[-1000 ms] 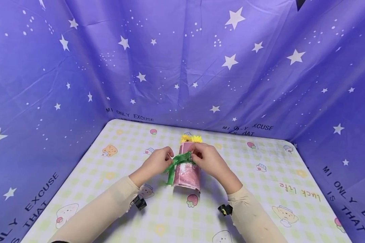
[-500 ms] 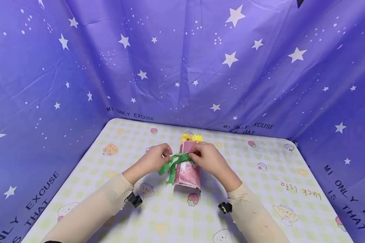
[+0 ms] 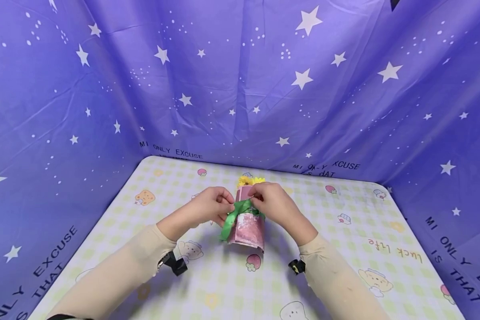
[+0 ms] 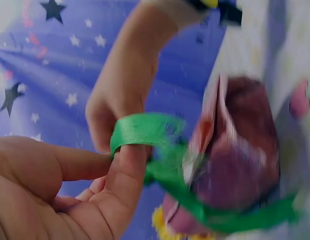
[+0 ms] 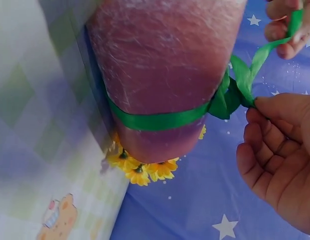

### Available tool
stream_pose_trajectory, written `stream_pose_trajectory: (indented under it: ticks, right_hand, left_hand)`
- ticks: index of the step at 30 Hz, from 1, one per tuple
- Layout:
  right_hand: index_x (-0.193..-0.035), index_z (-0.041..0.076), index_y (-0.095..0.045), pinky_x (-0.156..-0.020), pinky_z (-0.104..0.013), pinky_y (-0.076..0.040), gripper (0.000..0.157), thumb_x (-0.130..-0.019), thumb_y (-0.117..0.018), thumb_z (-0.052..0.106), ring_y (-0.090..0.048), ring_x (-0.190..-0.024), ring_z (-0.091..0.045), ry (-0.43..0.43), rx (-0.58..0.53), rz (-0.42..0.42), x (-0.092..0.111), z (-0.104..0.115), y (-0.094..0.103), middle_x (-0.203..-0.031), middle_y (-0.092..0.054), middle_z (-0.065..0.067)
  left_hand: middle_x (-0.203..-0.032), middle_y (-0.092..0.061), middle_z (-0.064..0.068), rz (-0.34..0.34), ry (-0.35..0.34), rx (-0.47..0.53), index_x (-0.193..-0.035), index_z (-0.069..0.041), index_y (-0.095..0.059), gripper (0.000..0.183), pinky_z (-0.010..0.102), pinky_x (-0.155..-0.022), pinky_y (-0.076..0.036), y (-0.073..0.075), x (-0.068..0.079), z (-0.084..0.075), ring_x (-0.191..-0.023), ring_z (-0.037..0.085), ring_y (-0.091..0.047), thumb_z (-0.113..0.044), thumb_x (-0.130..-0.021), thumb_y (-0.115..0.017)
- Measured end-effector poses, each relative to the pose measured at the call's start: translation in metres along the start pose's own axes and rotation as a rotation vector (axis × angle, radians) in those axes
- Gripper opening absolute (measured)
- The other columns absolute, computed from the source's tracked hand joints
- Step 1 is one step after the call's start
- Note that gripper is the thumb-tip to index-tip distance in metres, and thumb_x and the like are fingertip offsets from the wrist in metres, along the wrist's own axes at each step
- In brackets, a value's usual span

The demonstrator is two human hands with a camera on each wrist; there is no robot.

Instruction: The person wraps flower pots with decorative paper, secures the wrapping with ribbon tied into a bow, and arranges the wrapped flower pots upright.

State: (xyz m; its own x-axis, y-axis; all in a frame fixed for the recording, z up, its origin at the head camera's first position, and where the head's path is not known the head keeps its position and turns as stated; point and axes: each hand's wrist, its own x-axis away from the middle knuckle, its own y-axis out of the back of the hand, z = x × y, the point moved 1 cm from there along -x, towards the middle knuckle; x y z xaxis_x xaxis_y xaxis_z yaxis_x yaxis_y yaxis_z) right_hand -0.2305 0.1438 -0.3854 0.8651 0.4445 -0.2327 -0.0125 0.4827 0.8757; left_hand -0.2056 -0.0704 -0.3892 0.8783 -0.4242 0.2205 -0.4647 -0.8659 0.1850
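Observation:
A bouquet wrapped in pink paper (image 3: 249, 232) lies on the table, with yellow flowers (image 3: 246, 181) showing at its far end. Around the wrap runs a green ribbon (image 5: 160, 121), gathered into a knot with loops on its upper side. My left hand (image 3: 211, 206), left of the bouquet, pinches a strand that bends over a finger in the left wrist view. On the other side, my right hand (image 3: 276, 206) pinches the ribbon close to the knot between thumb and forefinger. Blur in the left wrist view hides how the knot is laid.
The table (image 3: 324, 284) has a checked cloth printed with cartoon figures. Behind it and along both sides hangs a purple curtain (image 3: 240, 89) with white stars. Black wrist straps (image 3: 297, 266) sit on the sleeves.
The left hand moved slightly left, then back right toward the knot, bringing the loose ribbon strand with it. The right hand stays at the knot, nearly still. The bouquet has not moved.

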Motion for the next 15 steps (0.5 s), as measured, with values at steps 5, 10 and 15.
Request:
stream_pose_trajectory:
  ticks: [5, 10, 15]
  right_hand:
    - [-0.099, 0.009, -0.077, -0.071, -0.030, -0.056, 0.010, -0.092, -0.070, 0.006, -0.063, -0.077, -0.011, 0.027, 0.003, 0.031, -0.005, 0.001, 0.005, -0.088, -0.071, 0.000]
    - [-0.101, 0.008, -0.077, -0.077, -0.032, -0.058, 0.010, -0.093, -0.071, 0.008, -0.066, -0.082, -0.011, 0.029, 0.000, 0.080, -0.006, 0.001, 0.009, -0.091, -0.073, 0.000]
    - [-0.102, 0.010, -0.076, -0.076, -0.031, -0.057, 0.009, -0.095, -0.071, 0.010, -0.065, -0.081, -0.010, 0.020, -0.002, 0.129, -0.006, 0.000, 0.010, -0.091, -0.073, 0.002]
  left_hand:
    - [-0.097, -0.071, 0.015, 0.113, -0.003, 0.116, -0.116, 0.007, -0.060, 0.020, 0.036, -0.072, -0.064, -0.040, 0.015, -0.006, -0.075, 0.024, -0.072, 0.001, -0.096, -0.063]
    - [-0.126, -0.068, 0.020, 0.402, -0.075, 0.142, -0.136, 0.006, -0.055, 0.040, 0.031, -0.089, -0.060, -0.101, 0.039, -0.001, -0.109, 0.024, -0.071, -0.002, -0.098, -0.063]
    - [-0.134, -0.067, 0.004, 0.709, -0.103, -0.032, -0.139, -0.001, -0.057, 0.040, 0.018, -0.088, -0.056, -0.135, 0.057, 0.005, -0.109, 0.000, -0.066, -0.005, -0.100, -0.063]
